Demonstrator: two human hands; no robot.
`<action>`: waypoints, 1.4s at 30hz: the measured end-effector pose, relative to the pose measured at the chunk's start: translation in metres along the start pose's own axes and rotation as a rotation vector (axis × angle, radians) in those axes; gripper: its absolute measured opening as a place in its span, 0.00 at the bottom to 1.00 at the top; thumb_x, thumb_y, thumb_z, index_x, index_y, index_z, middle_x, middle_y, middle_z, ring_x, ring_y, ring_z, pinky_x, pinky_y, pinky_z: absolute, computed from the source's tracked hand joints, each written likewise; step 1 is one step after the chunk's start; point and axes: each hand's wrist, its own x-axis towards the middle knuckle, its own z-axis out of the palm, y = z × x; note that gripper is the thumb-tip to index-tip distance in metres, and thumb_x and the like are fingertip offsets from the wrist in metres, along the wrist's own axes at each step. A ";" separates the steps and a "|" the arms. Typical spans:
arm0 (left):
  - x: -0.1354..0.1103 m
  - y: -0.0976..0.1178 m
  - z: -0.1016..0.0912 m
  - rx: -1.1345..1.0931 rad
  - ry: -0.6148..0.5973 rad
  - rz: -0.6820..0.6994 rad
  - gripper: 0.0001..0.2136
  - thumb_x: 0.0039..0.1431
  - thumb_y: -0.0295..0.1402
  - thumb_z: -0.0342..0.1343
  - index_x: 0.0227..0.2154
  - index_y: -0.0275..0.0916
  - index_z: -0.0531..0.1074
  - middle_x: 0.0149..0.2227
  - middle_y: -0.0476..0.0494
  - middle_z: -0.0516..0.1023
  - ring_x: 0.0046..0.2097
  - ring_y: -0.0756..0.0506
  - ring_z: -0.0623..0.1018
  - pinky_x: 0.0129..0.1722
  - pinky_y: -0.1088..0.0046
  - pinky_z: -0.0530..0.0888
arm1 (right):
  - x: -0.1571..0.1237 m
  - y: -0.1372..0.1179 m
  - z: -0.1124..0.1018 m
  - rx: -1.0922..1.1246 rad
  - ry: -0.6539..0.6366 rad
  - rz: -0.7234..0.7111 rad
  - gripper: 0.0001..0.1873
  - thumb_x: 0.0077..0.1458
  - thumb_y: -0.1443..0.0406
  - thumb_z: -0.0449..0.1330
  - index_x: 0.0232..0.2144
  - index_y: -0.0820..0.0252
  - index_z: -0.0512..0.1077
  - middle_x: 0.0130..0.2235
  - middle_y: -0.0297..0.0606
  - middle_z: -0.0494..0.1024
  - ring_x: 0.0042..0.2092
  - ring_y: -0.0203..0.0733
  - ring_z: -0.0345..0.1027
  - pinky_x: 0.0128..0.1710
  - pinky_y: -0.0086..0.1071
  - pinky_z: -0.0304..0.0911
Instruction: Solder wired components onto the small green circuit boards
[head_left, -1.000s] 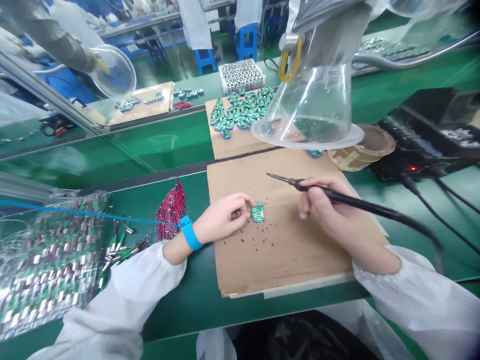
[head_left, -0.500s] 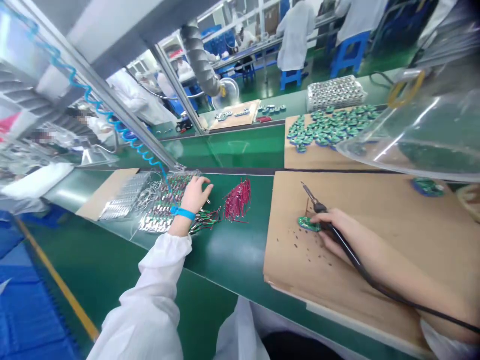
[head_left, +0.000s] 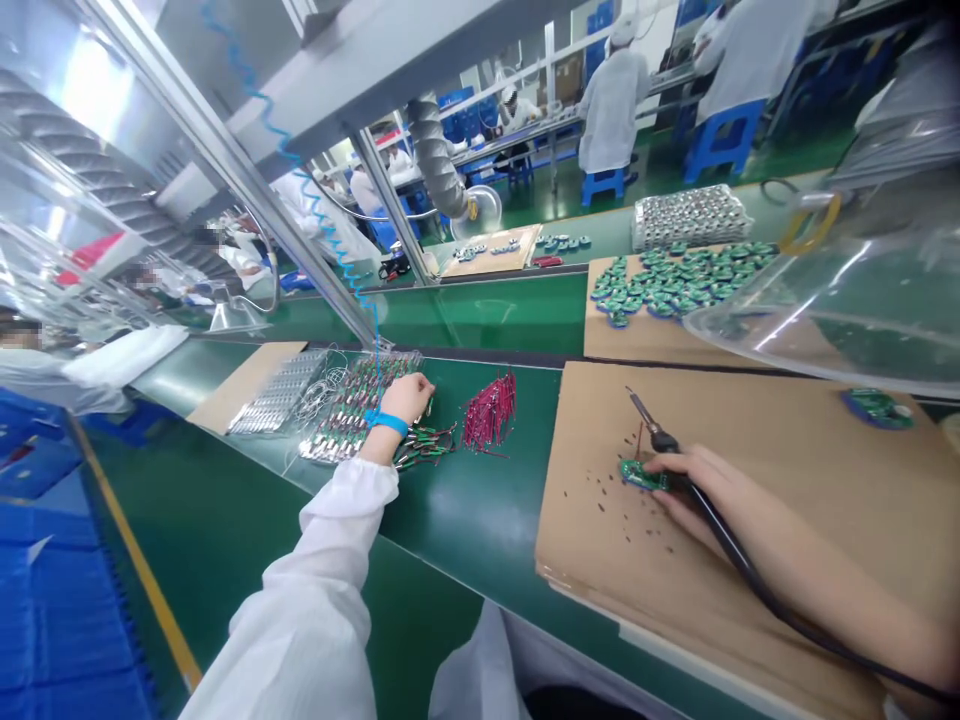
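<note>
A glossy green circuit board [head_left: 643,475] rests on a brown cardboard sheet [head_left: 750,420] with a matt, rough surface. Beside the cardboard, a green plastic bench mat [head_left: 480,550] looks smooth and shiny.

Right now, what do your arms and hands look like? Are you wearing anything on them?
My left hand has a bright blue wrist strap with a curly blue cord and a baggy white sleeve. My right hand has no strap. Neither hand wears a glove.

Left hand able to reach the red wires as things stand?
Likely yes: the left hand sits close beside the red wires, and nothing stands between them; the green leads lie by the wrist, off that path.
</note>
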 end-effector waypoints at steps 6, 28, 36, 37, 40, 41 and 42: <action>-0.021 -0.016 -0.035 -0.220 0.197 0.101 0.11 0.68 0.39 0.50 0.39 0.39 0.73 0.40 0.41 0.83 0.43 0.43 0.80 0.47 0.68 0.75 | -0.006 0.014 0.004 -0.229 -0.120 0.012 0.13 0.66 0.63 0.55 0.51 0.42 0.68 0.44 0.45 0.75 0.43 0.61 0.76 0.39 0.51 0.71; -0.106 0.200 0.069 -0.746 -0.616 0.801 0.11 0.71 0.43 0.52 0.39 0.40 0.70 0.31 0.48 0.77 0.33 0.47 0.78 0.37 0.71 0.74 | -0.040 -0.006 -0.050 0.124 0.250 0.347 0.18 0.69 0.57 0.59 0.56 0.53 0.63 0.38 0.38 0.83 0.41 0.45 0.80 0.47 0.42 0.74; -0.109 0.203 0.068 -0.647 -0.511 0.958 0.06 0.71 0.35 0.52 0.38 0.40 0.70 0.42 0.43 0.75 0.41 0.47 0.75 0.41 0.70 0.72 | -0.017 -0.017 -0.038 0.216 0.343 0.464 0.14 0.68 0.55 0.59 0.51 0.54 0.67 0.34 0.36 0.81 0.36 0.42 0.79 0.37 0.37 0.75; -0.110 0.204 0.067 -0.649 -0.507 0.975 0.05 0.71 0.34 0.52 0.38 0.40 0.69 0.45 0.42 0.75 0.43 0.47 0.75 0.41 0.71 0.72 | -0.019 -0.016 -0.036 0.200 0.327 0.466 0.14 0.68 0.55 0.59 0.51 0.54 0.68 0.34 0.36 0.81 0.35 0.41 0.78 0.36 0.36 0.74; -0.113 0.205 0.066 -0.638 -0.504 0.989 0.04 0.70 0.30 0.52 0.36 0.40 0.68 0.48 0.41 0.75 0.46 0.47 0.75 0.41 0.72 0.72 | -0.024 -0.011 -0.038 0.142 0.343 0.464 0.11 0.67 0.54 0.61 0.44 0.54 0.72 0.29 0.34 0.80 0.30 0.40 0.75 0.32 0.35 0.71; -0.113 0.205 0.065 -0.627 -0.501 0.992 0.04 0.70 0.29 0.52 0.36 0.40 0.67 0.48 0.42 0.75 0.45 0.47 0.75 0.41 0.73 0.72 | -0.025 -0.010 -0.040 0.147 0.383 0.468 0.11 0.66 0.54 0.62 0.40 0.54 0.72 0.27 0.33 0.78 0.28 0.39 0.74 0.30 0.34 0.70; -0.114 0.204 0.066 -0.612 -0.502 1.001 0.04 0.69 0.29 0.52 0.36 0.40 0.67 0.47 0.42 0.75 0.44 0.48 0.75 0.41 0.73 0.72 | -0.026 -0.010 -0.043 0.167 0.426 0.478 0.12 0.66 0.53 0.62 0.37 0.53 0.71 0.25 0.32 0.77 0.26 0.39 0.72 0.28 0.34 0.68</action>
